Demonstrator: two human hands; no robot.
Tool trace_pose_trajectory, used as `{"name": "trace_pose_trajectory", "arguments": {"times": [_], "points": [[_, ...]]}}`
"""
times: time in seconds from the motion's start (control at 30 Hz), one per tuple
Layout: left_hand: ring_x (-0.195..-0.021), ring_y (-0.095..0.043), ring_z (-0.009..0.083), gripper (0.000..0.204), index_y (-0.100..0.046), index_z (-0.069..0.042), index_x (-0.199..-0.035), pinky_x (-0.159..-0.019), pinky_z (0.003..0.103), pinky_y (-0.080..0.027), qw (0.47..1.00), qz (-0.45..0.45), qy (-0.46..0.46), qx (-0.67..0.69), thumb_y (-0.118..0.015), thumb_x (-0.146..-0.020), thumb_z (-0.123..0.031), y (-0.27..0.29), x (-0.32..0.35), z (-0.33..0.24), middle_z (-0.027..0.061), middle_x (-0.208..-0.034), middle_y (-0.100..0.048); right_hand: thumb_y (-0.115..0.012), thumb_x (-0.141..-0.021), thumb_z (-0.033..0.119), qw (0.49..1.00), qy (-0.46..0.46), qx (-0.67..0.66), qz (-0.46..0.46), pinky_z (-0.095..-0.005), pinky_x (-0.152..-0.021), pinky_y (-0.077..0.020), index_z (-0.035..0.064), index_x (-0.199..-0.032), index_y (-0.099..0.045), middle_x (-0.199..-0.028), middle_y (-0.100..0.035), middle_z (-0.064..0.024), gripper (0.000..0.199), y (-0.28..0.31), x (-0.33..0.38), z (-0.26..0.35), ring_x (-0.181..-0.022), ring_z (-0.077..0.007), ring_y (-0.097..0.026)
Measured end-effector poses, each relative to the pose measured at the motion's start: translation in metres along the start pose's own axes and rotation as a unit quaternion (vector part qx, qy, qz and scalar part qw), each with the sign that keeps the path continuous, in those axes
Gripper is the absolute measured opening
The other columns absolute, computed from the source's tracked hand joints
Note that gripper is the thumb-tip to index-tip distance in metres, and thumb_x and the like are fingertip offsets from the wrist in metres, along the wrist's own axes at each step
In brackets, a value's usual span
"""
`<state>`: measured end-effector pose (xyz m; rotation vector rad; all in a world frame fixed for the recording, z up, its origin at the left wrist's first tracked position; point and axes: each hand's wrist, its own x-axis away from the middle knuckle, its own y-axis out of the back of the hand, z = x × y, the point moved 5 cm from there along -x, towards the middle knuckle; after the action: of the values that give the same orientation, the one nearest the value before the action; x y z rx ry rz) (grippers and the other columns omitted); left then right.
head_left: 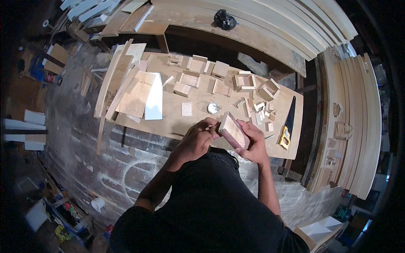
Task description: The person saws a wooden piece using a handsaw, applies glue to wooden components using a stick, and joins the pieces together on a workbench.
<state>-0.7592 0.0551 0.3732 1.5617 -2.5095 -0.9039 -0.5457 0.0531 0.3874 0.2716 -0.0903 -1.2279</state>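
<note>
My right hand [254, 145] grips a small wooden box [234, 131] by its right side, tilted, just above the table's near edge. One face of the box is pale and lit, and its near side looks darker. Close against the box's left end is my left hand [198, 138], its fingers pinched together. What those fingers hold, if anything, is too small to make out. Beyond the hands, a small round container [213, 108] with something white in it stands on the plywood table [168, 126]. A small flat wooden square [186, 109] lies to its left.
Several small wooden boxes [190, 79] stand along the table's far half. Short wood offcuts [262, 110] are heaped right of centre. A yellow-handled handsaw [286, 134] lies at the right. Boards and a white panel [154, 99] lean at the left. A black bag [225, 20] sits on the far bench.
</note>
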Motion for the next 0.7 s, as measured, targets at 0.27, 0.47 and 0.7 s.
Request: {"name": "trace_pose_trajectory", "arguments": {"times": [0.27, 0.47, 0.7], "points": [[-0.098, -0.06, 0.0295, 0.043, -0.06, -0.007, -0.133, -0.086, 0.038, -0.051, 0.994, -0.004, -0.039, -0.099, -0.066, -0.091, -0.013, 0.021, -0.01, -0.02, 0.0139, -0.11, -0.058, -0.081, -0.063, 0.015, 0.991, -0.011, -0.044, -0.122, -0.033, -0.096, -0.0457, -0.0086, -0.129, -0.059, -0.111, -0.061, -0.0126, 0.074, 0.022, 0.007, -0.022, -0.101, -0.0208, -0.06], [-0.095, -0.062, 0.0299, 0.068, -0.034, -0.003, -0.15, -0.09, 0.04, -0.048, 1.0, -0.024, -0.003, -0.017, -0.066, -0.092, -0.017, 0.026, -0.02, -0.029, 0.0149, -0.108, -0.061, -0.081, -0.062, 0.023, 0.992, -0.022, -0.095, -0.081, -0.0315, -0.097, -0.0434, -0.0065, -0.134, -0.056, -0.115, -0.061, -0.0143, 0.082, 0.001, 0.007, -0.008, -0.106, -0.0222, -0.059], [-0.09, -0.064, 0.0207, 0.096, -0.012, 0.002, -0.156, -0.085, 0.037, -0.051, 0.987, -0.114, -0.005, 0.114, -0.075, -0.088, -0.025, 0.022, -0.01, -0.019, 0.0128, -0.11, -0.064, -0.08, -0.061, 0.02, 0.989, 0.01, -0.129, -0.075, -0.031, -0.098, -0.0424, -0.0044, -0.135, -0.056, -0.118, -0.06, -0.0148, 0.082, 0.005, 0.016, 0.001, -0.109, -0.0225, -0.058]]}}
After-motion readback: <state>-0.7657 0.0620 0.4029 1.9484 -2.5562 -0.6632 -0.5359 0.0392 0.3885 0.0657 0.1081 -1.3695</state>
